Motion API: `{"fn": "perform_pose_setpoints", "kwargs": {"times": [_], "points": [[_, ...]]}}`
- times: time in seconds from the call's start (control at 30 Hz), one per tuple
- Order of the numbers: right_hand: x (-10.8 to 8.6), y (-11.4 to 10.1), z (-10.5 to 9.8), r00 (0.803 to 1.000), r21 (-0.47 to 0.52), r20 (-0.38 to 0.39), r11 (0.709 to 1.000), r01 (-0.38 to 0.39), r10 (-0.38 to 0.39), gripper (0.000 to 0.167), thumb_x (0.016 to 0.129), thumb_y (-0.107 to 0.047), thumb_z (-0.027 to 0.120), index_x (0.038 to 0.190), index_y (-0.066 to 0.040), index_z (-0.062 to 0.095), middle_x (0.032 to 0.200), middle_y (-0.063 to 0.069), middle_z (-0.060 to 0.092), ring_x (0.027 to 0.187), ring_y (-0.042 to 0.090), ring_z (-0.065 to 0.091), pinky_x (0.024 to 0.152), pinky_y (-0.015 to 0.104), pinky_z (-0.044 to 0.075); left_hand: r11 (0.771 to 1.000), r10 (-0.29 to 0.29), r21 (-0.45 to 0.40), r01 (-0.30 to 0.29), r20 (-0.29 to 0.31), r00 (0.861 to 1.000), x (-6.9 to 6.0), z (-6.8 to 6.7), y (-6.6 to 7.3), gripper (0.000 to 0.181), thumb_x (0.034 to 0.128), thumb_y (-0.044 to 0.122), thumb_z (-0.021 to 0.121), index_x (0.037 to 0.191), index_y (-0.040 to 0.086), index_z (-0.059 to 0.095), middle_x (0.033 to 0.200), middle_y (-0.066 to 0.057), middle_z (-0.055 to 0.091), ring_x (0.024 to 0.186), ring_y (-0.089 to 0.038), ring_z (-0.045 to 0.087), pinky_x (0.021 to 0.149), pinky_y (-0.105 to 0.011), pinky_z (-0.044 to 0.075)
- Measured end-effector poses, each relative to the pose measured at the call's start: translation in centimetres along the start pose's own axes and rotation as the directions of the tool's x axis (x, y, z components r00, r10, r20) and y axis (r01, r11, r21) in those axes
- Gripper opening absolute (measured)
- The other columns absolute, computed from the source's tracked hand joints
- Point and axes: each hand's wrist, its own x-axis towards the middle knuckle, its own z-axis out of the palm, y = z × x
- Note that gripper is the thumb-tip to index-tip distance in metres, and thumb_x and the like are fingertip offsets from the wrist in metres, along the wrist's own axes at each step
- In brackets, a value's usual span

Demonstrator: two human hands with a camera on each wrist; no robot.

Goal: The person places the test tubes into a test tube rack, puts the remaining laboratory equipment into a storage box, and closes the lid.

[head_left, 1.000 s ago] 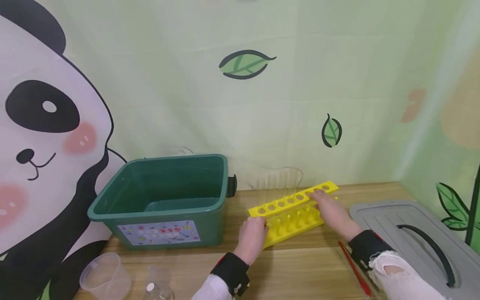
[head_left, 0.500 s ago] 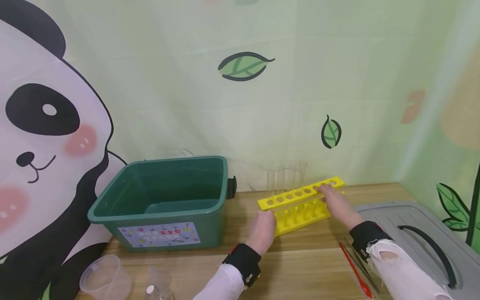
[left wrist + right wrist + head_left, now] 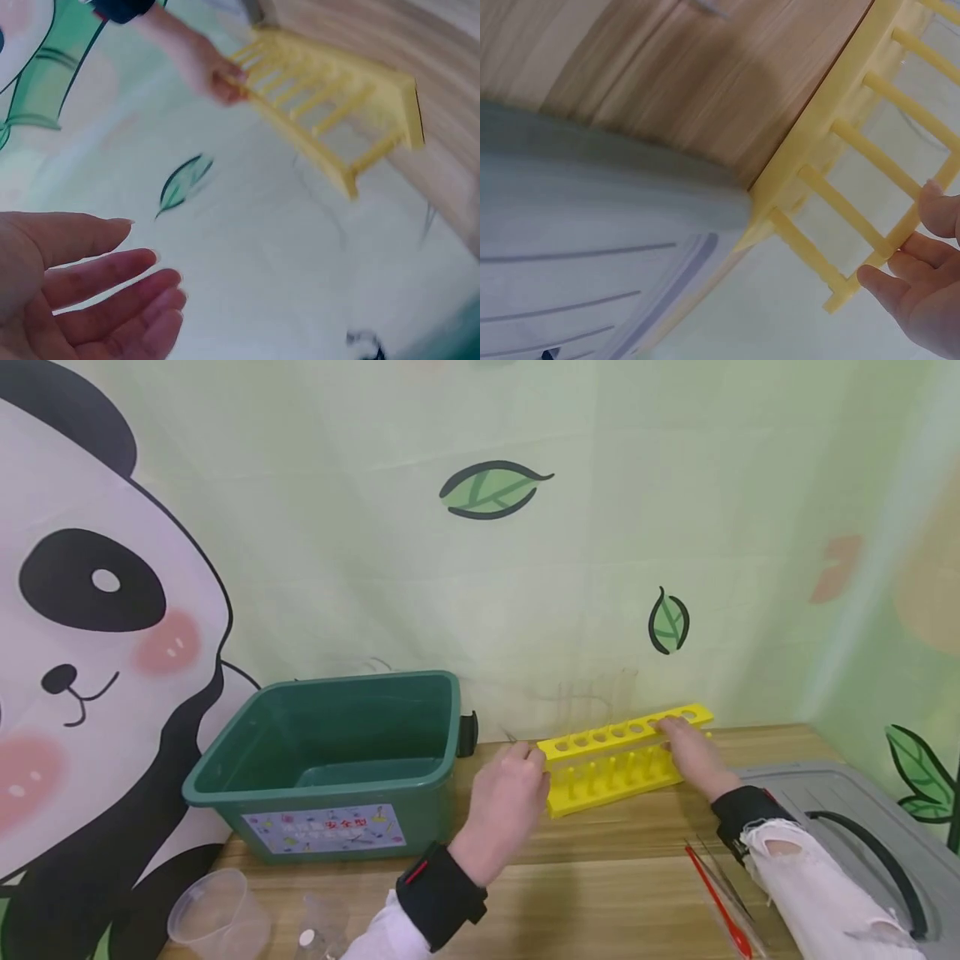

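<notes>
A yellow test tube rack (image 3: 611, 781) stands on the table at a slant, with faint clear test tubes rising from its top. My right hand (image 3: 693, 758) holds the rack's upper rail near its right end. In the right wrist view, the thumb and fingers of that right hand (image 3: 922, 281) lie on either side of the rail. Off the rack's left end is my left hand (image 3: 506, 793), apart from it. The left wrist view shows this left hand (image 3: 112, 292) with relaxed fingers, nothing between them and the thumb.
A green bin (image 3: 330, 785) stands left of the rack. On the right lies a grey lid (image 3: 817, 789) with a black handle, beside a red slender tool (image 3: 720, 902) and thin metal tools. A clear plastic cup (image 3: 217, 918) and small clear bottle (image 3: 311, 939) are front left.
The rack has shifted right and toward the wall, with my right hand still on it. My left hand has let go of its left end and drawn back to the left.
</notes>
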Motion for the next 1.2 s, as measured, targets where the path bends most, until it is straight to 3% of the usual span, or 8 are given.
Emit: {"fn": "perform_pose_setpoints", "kwargs": {"times": [0.13,0.23,0.33,0.5,0.6,0.7,0.93,1.2], "points": [[0.1,0.9,0.1,1.000,-0.018,-0.012,1.000,-0.011,0.010,0.027,0.080,0.013,0.056,0.107,0.014,0.052,0.106,0.030,0.052,0.101,0.044,0.046,0.087,0.052,0.035,0.999,0.031,0.047,-0.025,-0.133,0.991,-0.7,-1.7,-2.0,0.025,0.0697,0.012,0.078,0.088,0.001,0.066,0.085,-0.010,0.057,0.075,-0.022,0.051,0.059,-0.027,0.046],[0.2,1.4,0.1,1.000,-0.015,0.006,1.000,-0.021,0.021,0.027,0.081,0.012,0.056,0.107,0.013,0.051,0.108,0.030,0.051,0.102,0.044,0.045,0.085,0.052,0.036,0.994,-0.008,0.109,0.029,-0.195,0.981,-1.6,-2.8,-3.9,0.035,0.0682,0.015,0.079,0.095,-0.001,0.062,0.092,-0.015,0.055,0.084,-0.029,0.051,0.063,-0.035,0.047],[0.2,1.6,-0.1,0.999,-0.004,0.025,0.999,-0.033,0.033,0.027,0.082,0.011,0.054,0.109,0.013,0.050,0.110,0.031,0.049,0.104,0.046,0.043,0.087,0.053,0.034,0.982,-0.066,0.157,0.101,-0.212,0.975,-2.6,-3.6,-5.8,0.046,0.0696,0.024,0.079,0.101,-0.003,0.059,0.096,-0.018,0.055,0.087,-0.033,0.051,0.066,-0.040,0.046],[0.0,2.2,-0.5,0.999,-0.017,0.021,0.999,-0.034,0.034,0.027,0.083,0.011,0.053,0.110,0.014,0.050,0.109,0.031,0.049,0.104,0.046,0.043,0.087,0.053,0.034,0.975,-0.109,0.174,0.141,-0.179,0.978,-4.7,-4.4,-8.4,0.049,0.0707,0.038,0.075,0.090,-0.005,0.060,0.078,-0.016,0.055,0.072,-0.033,0.053,0.058,-0.040,0.046],[-0.2,2.7,-0.8,0.999,-0.017,0.016,0.999,-0.037,0.037,0.027,0.083,0.012,0.053,0.109,0.015,0.049,0.106,0.031,0.050,0.101,0.046,0.044,0.084,0.054,0.035,0.976,-0.114,0.167,0.138,-0.147,0.982,-5.9,-4.6,-9.4,0.044,0.0712,0.038,0.074,0.078,-0.003,0.060,0.067,-0.012,0.052,0.061,-0.030,0.052,0.051,-0.038,0.044],[-0.4,3.2,-1.1,0.998,-0.018,0.026,0.998,-0.056,0.057,0.027,0.083,0.012,0.052,0.110,0.015,0.048,0.106,0.031,0.049,0.101,0.046,0.044,0.084,0.054,0.035,0.981,-0.114,0.145,0.130,-0.119,0.986,-6.8,-4.7,-10.2,0.037,0.0731,0.033,0.074,0.075,-0.002,0.063,0.065,-0.010,0.053,0.060,-0.029,0.052,0.053,-0.037,0.044],[-0.5,4.3,-1.4,0.994,-0.017,0.058,0.995,-0.094,0.094,0.028,0.086,0.011,0.049,0.114,0.015,0.046,0.111,0.033,0.046,0.106,0.047,0.039,0.088,0.056,0.031,0.993,-0.115,0.027,0.117,-0.048,0.992,-6.9,-4.1,-11.7,0.021,0.0712,0.018,0.076,0.076,0.002,0.063,0.062,-0.002,0.048,0.055,-0.020,0.050,0.045,-0.027,0.038],[-1.1,5.2,-1.9,0.997,-0.006,0.014,0.997,-0.075,0.075,0.029,0.084,0.014,0.047,0.112,0.016,0.045,0.104,0.033,0.049,0.098,0.047,0.043,0.081,0.055,0.036,0.976,-0.143,-0.155,0.154,0.081,0.986,-6.6,-3.6,-12.7,0.015,0.0739,0.012,0.072,0.085,0.003,0.067,0.072,-0.002,0.058,0.065,-0.017,0.057,0.055,-0.028,0.045]]}}
